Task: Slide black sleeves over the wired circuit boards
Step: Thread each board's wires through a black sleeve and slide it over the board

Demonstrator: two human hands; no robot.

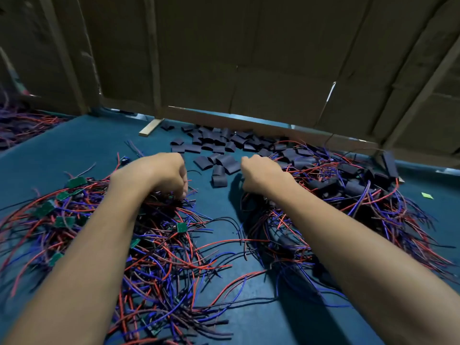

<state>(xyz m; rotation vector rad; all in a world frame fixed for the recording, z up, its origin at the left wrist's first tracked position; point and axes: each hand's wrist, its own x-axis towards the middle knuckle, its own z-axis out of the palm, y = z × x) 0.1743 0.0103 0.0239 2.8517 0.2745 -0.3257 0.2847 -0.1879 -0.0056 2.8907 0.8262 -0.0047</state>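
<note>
Reaching left hand point(159, 173) fingers touch the wired circuit boards point(139, 235).

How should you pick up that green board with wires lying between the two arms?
Pinch the green circuit board by its two bare side edges, coming straight down from above. It lies flat atop the tangled wire pile, and its wires probably trail from one end.

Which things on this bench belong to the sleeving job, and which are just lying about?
Job:
bare boards pile
loose black sleeves
sleeved boards pile
left hand
right hand

Lying about:
wooden strip
green scrap
cardboard wall
</note>
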